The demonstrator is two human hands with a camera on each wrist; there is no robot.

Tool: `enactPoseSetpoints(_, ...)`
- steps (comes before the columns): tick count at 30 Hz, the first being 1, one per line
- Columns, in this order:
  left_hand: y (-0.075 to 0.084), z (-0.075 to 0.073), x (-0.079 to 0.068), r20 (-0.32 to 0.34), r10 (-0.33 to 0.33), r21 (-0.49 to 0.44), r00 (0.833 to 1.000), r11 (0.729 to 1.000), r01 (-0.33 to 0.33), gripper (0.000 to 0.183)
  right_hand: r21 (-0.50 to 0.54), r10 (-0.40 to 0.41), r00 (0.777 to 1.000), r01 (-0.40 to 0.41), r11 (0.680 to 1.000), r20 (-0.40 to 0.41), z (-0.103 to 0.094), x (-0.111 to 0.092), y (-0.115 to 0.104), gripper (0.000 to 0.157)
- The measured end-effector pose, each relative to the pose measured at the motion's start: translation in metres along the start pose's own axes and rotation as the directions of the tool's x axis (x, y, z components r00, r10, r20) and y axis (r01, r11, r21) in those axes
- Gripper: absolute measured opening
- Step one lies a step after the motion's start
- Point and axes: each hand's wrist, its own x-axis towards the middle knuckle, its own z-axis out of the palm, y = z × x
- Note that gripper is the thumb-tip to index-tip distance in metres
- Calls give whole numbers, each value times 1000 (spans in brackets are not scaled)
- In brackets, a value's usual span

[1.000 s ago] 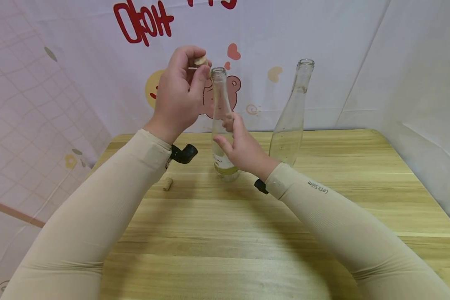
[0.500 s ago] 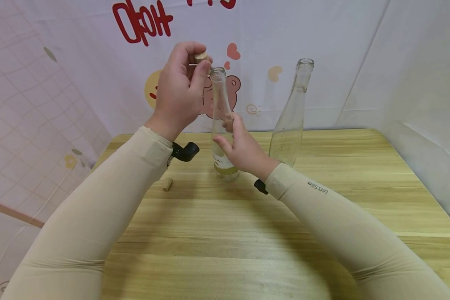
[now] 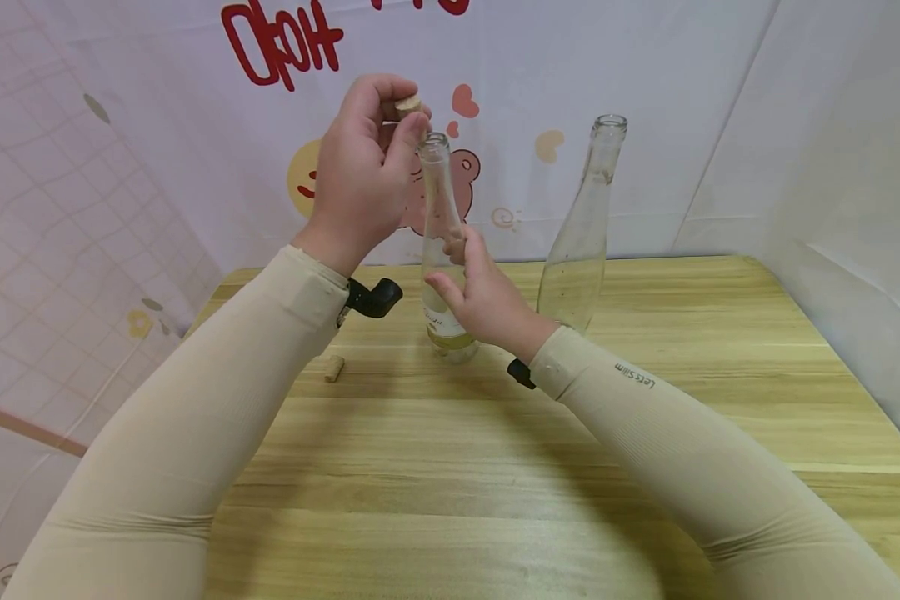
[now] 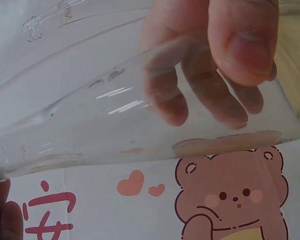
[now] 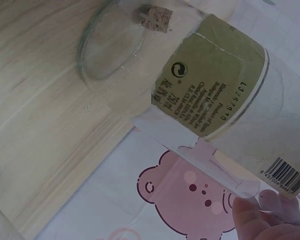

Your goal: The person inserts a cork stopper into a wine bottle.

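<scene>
My left hand (image 3: pixel 363 171) pinches a cork (image 3: pixel 408 106) between thumb and fingers, just left of and above the mouth of a clear glass wine bottle (image 3: pixel 438 196). Whether the cork touches the rim is hidden by the thumb. Standing upright, the bottle is held around its body by my right hand (image 3: pixel 491 296), thumb in front and fingers behind. Through the glass, the left wrist view shows those right fingers (image 4: pixel 167 100), while left fingertips (image 4: pixel 10 220) appear beside the mouth. A green-and-white label (image 5: pixel 210 75) wraps the lower bottle in the right wrist view.
A second clear bottle (image 3: pixel 577 250) stands uncorked to the right, partly behind my right wrist. Another cork (image 3: pixel 334 368) lies on the wooden table (image 3: pixel 435 483) at the left. A white cloth (image 3: pixel 645 67) with printed cartoons hangs behind the table.
My left hand has risen slightly and shifted a little right with the cork, closer over the bottle's mouth. The right hand and both bottles have kept their places.
</scene>
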Motion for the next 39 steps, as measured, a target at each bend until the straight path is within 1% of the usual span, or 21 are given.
enactPoseSetpoints(1,0,0,0,2,1,-3,1000,1000,-1,33,1,1,1000,-1,1000,1,0,0,0,75)
enactPoseSetpoints(8,-4,2,0,0,65,-8,998,998,-65,35,7,4,1000,-4,1000,11,0,0,-1,72)
enactPoseSetpoints(14,-1,4,1,3,27,-5,1000,1000,-27,33,14,5,1000,-5,1000,12,0,1,0,74)
enactPoseSetpoints(21,-2,6,3,8,38,33,999,999,-38,34,10,7,1000,-7,1000,9,-1,0,-1,76)
enactPoseSetpoints(25,-1,6,4,12,20,59,1000,998,-20,34,7,6,1000,-6,1000,6,-1,0,0,76)
enactPoseSetpoints(30,0,6,5,10,-17,67,1000,998,17,34,0,8,1000,-8,1000,5,0,0,-1,74)
enactPoseSetpoints(39,0,5,5,15,-25,95,1000,995,23,35,-4,1,1000,-1,1000,-2,1,0,-1,70)
